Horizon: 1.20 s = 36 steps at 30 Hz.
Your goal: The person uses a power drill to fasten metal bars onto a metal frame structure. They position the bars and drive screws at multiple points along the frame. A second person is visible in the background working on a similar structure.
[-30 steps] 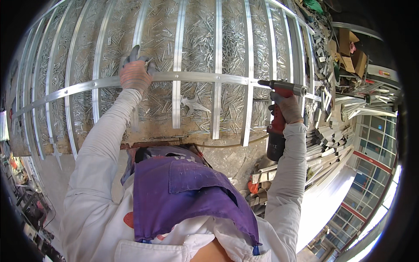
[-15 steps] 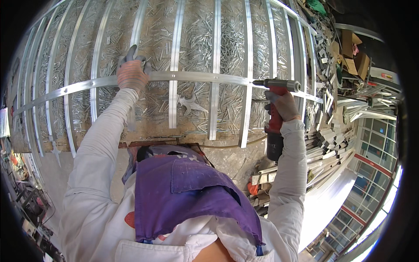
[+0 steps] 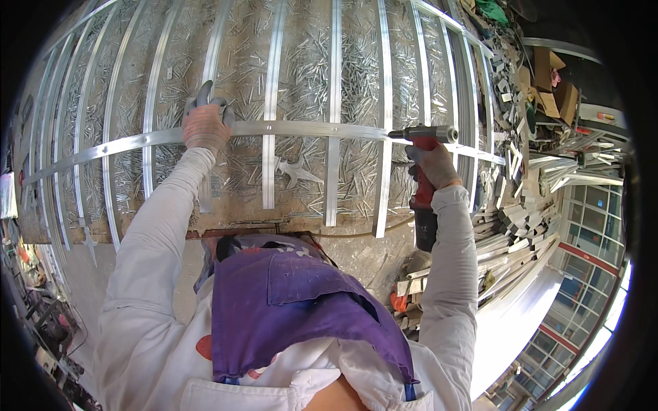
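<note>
My left hand (image 3: 206, 125), in a grey and pinkish striped glove, lies over a long flat metal crossbar (image 3: 295, 128) with its fingers curled over the far edge. An upright metal strip (image 3: 218, 48) runs beneath it there. My right hand (image 3: 437, 166), also gloved, is closed around the grip of a red and black rivet gun (image 3: 425, 195) with a silvery head. The gun's nose points left and meets the crossbar where another upright strip (image 3: 385, 82) crosses it. Small round rivet heads show at other crossings.
Thin metal pins (image 3: 356, 75) lie scattered over the worktable (image 3: 240, 218). A star-shaped metal ornament (image 3: 299, 172) lies between two strips. Metal offcuts (image 3: 514, 222) are heaped at the right, with cardboard boxes (image 3: 548, 79) beyond. A hose (image 3: 367, 234) runs along the near table edge.
The view has shifted slightly over the frame. My right hand and the rivet gun have moved a little left, with the nose still at the same crossing. My left hand stays on the crossbar.
</note>
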Each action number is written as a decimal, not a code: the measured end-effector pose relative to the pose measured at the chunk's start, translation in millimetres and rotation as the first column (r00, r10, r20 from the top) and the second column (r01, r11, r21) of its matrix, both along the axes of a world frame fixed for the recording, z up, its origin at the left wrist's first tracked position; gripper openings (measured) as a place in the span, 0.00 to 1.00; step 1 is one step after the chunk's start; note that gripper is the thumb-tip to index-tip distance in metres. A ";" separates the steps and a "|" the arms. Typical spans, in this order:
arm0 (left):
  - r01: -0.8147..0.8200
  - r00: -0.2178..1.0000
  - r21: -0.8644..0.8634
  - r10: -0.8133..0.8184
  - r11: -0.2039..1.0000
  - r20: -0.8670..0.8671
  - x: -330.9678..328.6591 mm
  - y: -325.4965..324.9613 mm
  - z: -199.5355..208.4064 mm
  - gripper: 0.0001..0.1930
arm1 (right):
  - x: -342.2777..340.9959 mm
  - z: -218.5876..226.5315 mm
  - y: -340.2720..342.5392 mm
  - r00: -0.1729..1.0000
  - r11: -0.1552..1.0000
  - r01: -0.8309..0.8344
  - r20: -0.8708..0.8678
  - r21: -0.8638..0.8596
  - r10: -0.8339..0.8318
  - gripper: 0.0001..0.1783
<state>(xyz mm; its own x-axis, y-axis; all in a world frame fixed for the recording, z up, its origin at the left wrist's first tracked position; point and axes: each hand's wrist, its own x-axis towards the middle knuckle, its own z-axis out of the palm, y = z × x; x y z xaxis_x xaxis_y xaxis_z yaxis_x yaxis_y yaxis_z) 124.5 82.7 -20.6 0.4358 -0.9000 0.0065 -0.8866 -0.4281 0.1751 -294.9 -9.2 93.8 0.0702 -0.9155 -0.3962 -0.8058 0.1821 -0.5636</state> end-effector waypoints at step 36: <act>0.060 0.998 -0.114 -0.061 0.992 -0.007 9.2 3.1 -14.1 0.11 | -108.5 35.5 -48.8 0.938 0.925 0.306 0.098 0.227 -0.334 0.19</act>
